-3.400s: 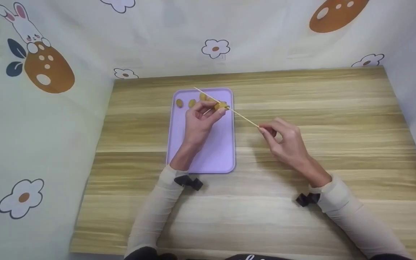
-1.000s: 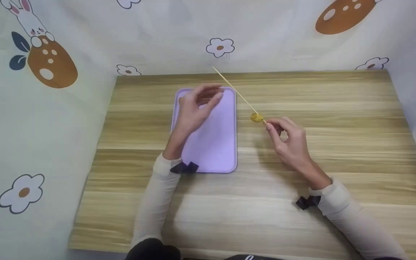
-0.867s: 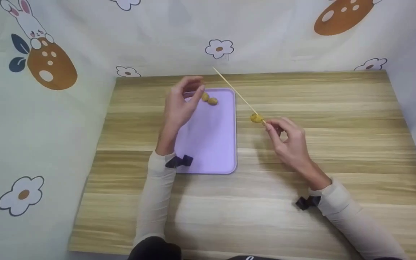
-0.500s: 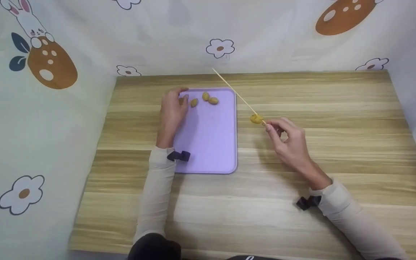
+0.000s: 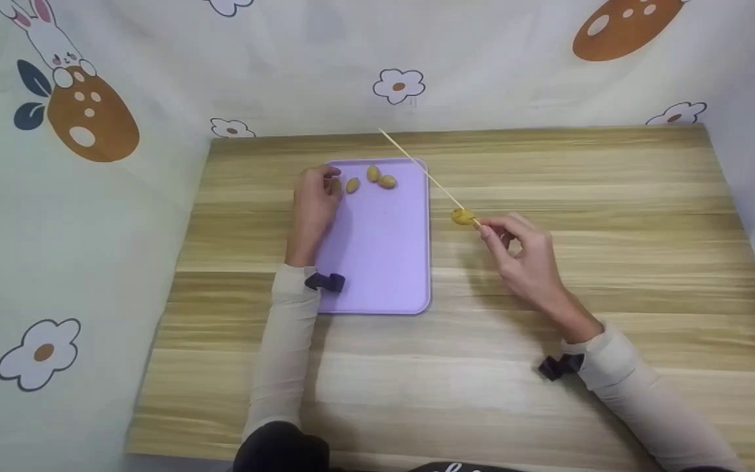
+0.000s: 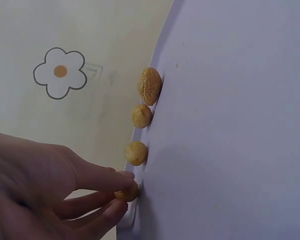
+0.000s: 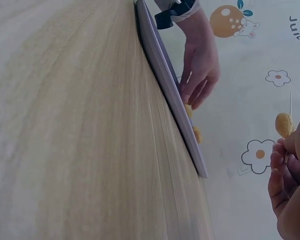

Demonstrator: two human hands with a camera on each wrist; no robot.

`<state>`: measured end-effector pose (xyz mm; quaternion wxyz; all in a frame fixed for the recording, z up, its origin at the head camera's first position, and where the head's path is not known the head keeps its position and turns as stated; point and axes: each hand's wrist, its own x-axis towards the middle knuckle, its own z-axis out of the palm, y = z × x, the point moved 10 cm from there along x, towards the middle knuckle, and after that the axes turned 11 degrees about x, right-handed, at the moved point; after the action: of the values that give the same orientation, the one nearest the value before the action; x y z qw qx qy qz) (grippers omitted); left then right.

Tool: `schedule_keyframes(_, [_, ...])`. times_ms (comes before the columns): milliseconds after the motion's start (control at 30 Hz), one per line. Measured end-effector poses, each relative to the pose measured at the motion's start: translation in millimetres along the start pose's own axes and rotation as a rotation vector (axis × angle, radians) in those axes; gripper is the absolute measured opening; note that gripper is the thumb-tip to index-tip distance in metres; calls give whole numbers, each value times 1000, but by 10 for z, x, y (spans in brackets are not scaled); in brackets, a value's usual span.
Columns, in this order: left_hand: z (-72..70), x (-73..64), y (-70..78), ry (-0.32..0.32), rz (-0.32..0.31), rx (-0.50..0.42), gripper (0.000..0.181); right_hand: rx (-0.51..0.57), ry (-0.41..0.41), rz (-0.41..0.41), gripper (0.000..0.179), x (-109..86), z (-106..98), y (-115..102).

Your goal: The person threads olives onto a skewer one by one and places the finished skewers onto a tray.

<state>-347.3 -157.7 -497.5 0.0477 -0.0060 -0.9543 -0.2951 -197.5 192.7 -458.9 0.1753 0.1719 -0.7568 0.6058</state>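
My right hand point(image 5: 525, 259) pinches the lower end of a thin wooden skewer point(image 5: 420, 167). One wrinkled yellow-brown fruit point(image 5: 462, 216), like a preserved olive, is threaded on it close to my fingertips; the other end points up and left over the purple tray point(image 5: 377, 275). At the tray's far left corner my left hand point(image 5: 315, 206) pinches another such fruit point(image 6: 127, 192) between thumb and fingers, low beside the rim. Three more lie along the far side: a round-looking one point(image 6: 136, 153) nearest my fingers, then two close together point(image 5: 373, 174).
The tray lies on a wood-grain table point(image 5: 580, 196). Behind and to the left stand pale walls point(image 5: 312, 65) printed with flowers and a rabbit. Each wrist carries a small black camera mount point(image 5: 325, 282) over a light sleeve.
The fruit on the skewer has slid down to my right fingertips. My left hand has let go of it, moved left to the tray's far corner and taken hold of another fruit.
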Motion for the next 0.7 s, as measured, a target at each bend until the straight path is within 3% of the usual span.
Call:
schedule_keyframes(167, [-8,-5,-19,-24,-25,-21,26,-4,6,2,9,0,1,-2])
schedule_keyframes(300, [-97,-20,-33,-34,-68,-144,31,2,10,6,9,3,2,-6])
schedule_keyframes(533, [-233,-32,150,-63,-30,-568,35,2,1,3,8,3,15,-3])
schedule_keyframes(700, [-182,-90,300,-137,-99,-934,36,-3,1,3,8,0,31,1])
